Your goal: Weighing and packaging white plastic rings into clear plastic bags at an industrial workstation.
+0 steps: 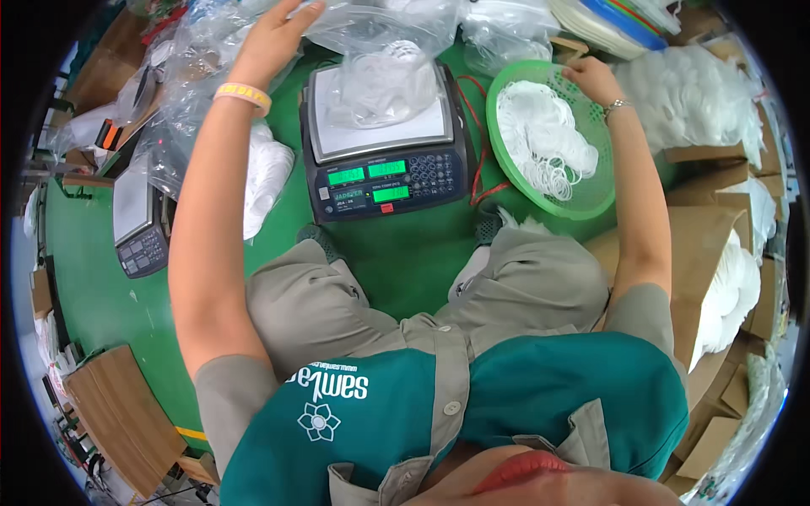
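Two scales, one basket, two hands

Packing workshop (counting scale, cartons)

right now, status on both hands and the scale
Left hand open on clear bag over scale. Right hand gripping green basket rim, white rings inside. Nothing blocking.

Green basket, white rings, green floor
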`<state>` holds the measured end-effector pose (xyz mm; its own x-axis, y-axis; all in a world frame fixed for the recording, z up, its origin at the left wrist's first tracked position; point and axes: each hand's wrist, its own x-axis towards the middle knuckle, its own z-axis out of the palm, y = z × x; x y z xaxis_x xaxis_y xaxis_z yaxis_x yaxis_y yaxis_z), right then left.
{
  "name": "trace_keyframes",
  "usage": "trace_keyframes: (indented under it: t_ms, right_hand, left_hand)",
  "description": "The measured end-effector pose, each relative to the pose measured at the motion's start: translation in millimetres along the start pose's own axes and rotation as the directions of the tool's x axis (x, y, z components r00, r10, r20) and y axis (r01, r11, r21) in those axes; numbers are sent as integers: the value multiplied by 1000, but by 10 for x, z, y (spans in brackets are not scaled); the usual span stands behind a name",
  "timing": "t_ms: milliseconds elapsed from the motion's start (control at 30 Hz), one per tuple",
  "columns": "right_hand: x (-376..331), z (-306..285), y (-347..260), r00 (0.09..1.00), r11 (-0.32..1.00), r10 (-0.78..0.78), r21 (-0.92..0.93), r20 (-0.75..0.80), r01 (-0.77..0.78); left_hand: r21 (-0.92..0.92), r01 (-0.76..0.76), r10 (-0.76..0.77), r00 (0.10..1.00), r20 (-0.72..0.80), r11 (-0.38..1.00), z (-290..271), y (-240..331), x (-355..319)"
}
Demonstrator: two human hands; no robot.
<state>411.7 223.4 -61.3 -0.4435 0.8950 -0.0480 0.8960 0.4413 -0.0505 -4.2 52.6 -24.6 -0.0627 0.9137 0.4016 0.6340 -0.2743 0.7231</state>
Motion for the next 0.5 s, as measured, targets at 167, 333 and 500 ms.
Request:
trace_keyframes:
  t_ms: [167, 333, 500]
  right_hand:
    - [320, -412, -381, 932, 862, -244, 381, -268, 336]
    - [669, -555, -1794, 698, 688, -489, 261, -523, 677]
    - [348, -679, -2031, 740, 731, -504, 236, -445, 640]
  left_hand:
    - [-120, 70, -59, 994, 95, 990, 131, 69, 110]
    - [-71, 210, -204, 976, 83, 975, 143, 142, 45]
    - [393, -11, -26, 996, 89, 920, 64, 321, -57]
